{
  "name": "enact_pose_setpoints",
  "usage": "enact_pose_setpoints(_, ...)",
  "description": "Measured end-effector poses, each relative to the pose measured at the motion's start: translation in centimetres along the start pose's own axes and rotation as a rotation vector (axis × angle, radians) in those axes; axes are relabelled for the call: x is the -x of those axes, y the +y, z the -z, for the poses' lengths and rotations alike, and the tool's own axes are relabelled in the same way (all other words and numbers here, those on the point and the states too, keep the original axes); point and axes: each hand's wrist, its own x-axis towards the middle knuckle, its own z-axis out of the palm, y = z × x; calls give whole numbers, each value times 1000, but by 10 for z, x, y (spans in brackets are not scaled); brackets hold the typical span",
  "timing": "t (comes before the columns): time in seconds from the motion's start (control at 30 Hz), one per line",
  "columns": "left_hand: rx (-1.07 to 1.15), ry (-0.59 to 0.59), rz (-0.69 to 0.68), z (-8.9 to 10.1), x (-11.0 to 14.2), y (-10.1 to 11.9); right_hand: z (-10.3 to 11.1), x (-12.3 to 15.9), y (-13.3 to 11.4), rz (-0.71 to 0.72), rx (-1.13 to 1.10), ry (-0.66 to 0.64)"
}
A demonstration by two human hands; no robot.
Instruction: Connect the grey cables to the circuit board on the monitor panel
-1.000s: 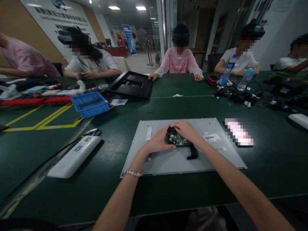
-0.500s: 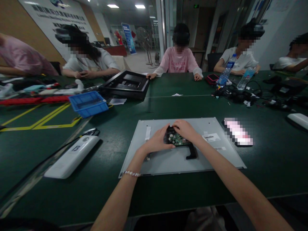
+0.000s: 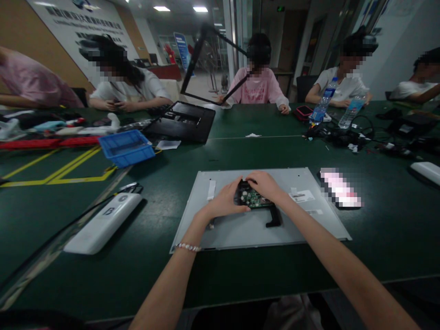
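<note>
1. We are viewing a green circuit board (image 3: pixel 256 200) with a black bracket (image 3: pixel 274 219), both lying near the middle of a pale metal panel (image 3: pixel 237 236); the board's long axis is running roughly left to right, and the bracket's hooked arm is pointing toward us.
2. The board is showing small, crowded components, while the bracket is looking dark against the panel's smooth, flat sheet.
3. With our left hand (image 3: pixel 223 200), we are grasping the board's left end, thumb along the near side, fingers at the far one.
4. The fingers of our right hand (image 3: pixel 264 184) are bending over the far edge; whether they are pinching it, we cannot tell.
5. Farther out, a lit phone (image 3: pixel 340 189) is lying right of the panel, a glossy white device (image 3: pixel 103 224) is resting left on the green table (image 3: pixel 247 275), and a person in pink (image 3: pixel 253 91) is sitting opposite, partly behind a tilted black frame (image 3: pixel 193 64).
</note>
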Motion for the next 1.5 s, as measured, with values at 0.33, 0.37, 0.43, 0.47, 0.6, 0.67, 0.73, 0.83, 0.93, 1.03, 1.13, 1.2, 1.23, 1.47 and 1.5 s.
enact_pose_setpoints(0.33, 4, 8, -22, -4, 0, -10, 12, 1, -7, -6, 57, 38)
enact_pose_setpoints(0.37, 0, 7, -23, -4, 0, -10, 16, 2, -6, -8, 70, 48)
enact_pose_setpoints(0.43, -1, 6, -25, -4, 1, -10, 24, 6, -2, -25, 85, 62)
enact_pose_setpoints(0.47, 2, 9, -24, -4, 1, -9, 29, 9, 2, -41, 89, 64)
enact_pose_setpoints(0.6, 13, 14, -9, -2, 2, -2, 49, 34, 28, -153, 84, 18)
enact_pose_setpoints(0.67, 12, 6, -4, -1, 3, -1, 58, 52, 44, -218, 76, 3)
enact_pose_setpoints(0.73, 11, 2, -5, 0, 3, 0, 64, 69, 56, -248, 75, -21)
enact_pose_setpoints(0.83, 13, -1, 2, 0, 3, 0, 68, 89, 68, -263, 31, -55)
enact_pose_setpoints(0.93, 17, -7, 19, 0, 3, 2, 67, 99, 71, -279, -50, -58)
enact_pose_setpoints(1.03, 14, -12, 21, 1, 3, 4, 64, 101, 71, -312, -105, -37)
enact_pose_setpoints(1.13, 10, -13, 19, 1, 3, 3, 64, 102, 71, -326, -105, -31)
enact_pose_setpoints(1.2, 16, -9, 11, 1, 3, 2, 66, 105, 72, -326, -102, -32)
enact_pose_setpoints(1.23, 20, -7, 7, 0, 3, 1, 67, 106, 73, -328, -100, -33)
enact_pose_setpoints(1.47, 15, -21, 28, 0, 1, -1, 70, 113, 81, -357, -125, -48)
enact_pose_setpoints(1.5, 7, -23, 22, 0, 1, -1, 70, 112, 81, -359, -133, -49)
